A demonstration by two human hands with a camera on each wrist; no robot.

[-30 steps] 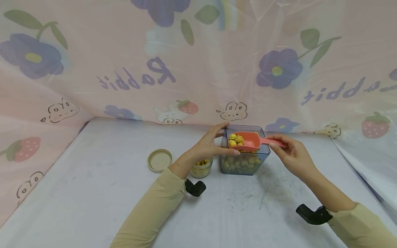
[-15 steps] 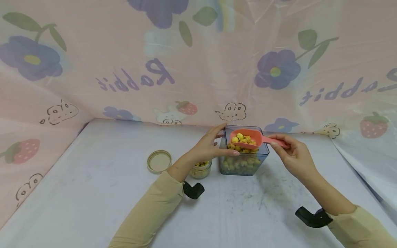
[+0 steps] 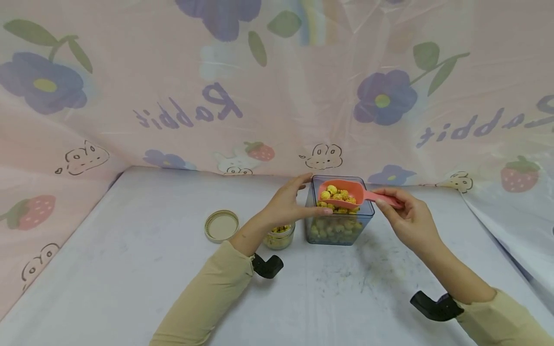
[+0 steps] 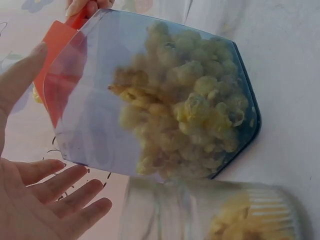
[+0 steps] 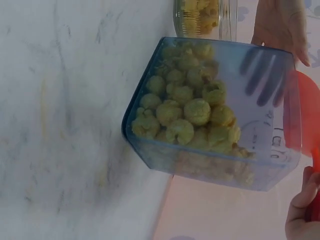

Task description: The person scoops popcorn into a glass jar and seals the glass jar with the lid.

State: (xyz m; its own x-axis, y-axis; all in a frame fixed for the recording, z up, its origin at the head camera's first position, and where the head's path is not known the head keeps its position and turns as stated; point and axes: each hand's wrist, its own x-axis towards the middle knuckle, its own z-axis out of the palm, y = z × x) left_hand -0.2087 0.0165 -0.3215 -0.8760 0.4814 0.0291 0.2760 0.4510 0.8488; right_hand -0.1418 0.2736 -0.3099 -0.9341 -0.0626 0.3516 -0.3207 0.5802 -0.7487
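Note:
A clear bluish rectangular container holds yellow popcorn. My right hand grips the handle of a coral-red scoop. The scoop's bowl lies level at the container's mouth and carries several popcorn pieces. My left hand is at the container's left side, fingers spread and fairly straight, the thumb reaching along the front rim. In the left wrist view, the left hand's fingers stand beside the container wall; whether they touch it I cannot tell.
Partly behind the left wrist, a small glass jar with yellow pieces in it stands left of the container. A round beige lid lies farther left on the white table. A printed pink sheet hangs close behind the container.
The scoop's bowl has tipped and shifted slightly, and its popcorn now spreads farther along it. My left hand has moved slightly left, its fingertips easing away from the rim.

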